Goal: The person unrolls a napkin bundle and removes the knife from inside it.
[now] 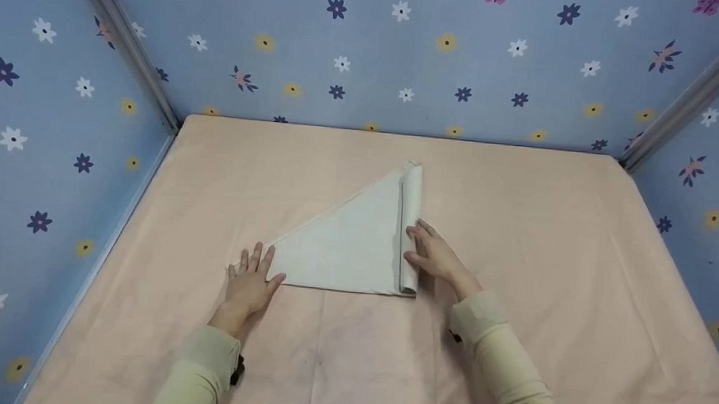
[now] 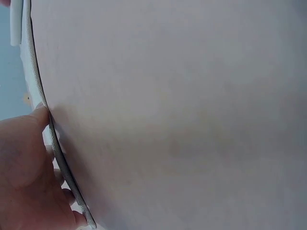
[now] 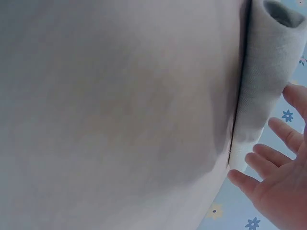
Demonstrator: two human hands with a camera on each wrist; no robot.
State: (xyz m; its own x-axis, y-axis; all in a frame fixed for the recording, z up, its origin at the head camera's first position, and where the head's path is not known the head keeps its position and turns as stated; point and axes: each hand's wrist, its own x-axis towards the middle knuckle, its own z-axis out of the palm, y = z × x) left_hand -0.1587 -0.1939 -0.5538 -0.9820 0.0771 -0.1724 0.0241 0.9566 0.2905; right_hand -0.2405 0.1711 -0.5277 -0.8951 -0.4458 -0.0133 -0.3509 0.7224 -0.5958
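I view a creased peach tablecloth (image 1: 350, 357) before blue flower-printed panels (image 1: 368, 59). Mid-surface lies a pale triangular cloth (image 1: 338, 247), its 3-o'clock edge a roll (image 1: 412, 196); only the right-wrist view resolves its hollow end and woven texture. Left hand (image 1: 249, 288): fingers spread, at 8 o'clock. Right hand (image 1: 436, 255): fingers parted, touching the roll.
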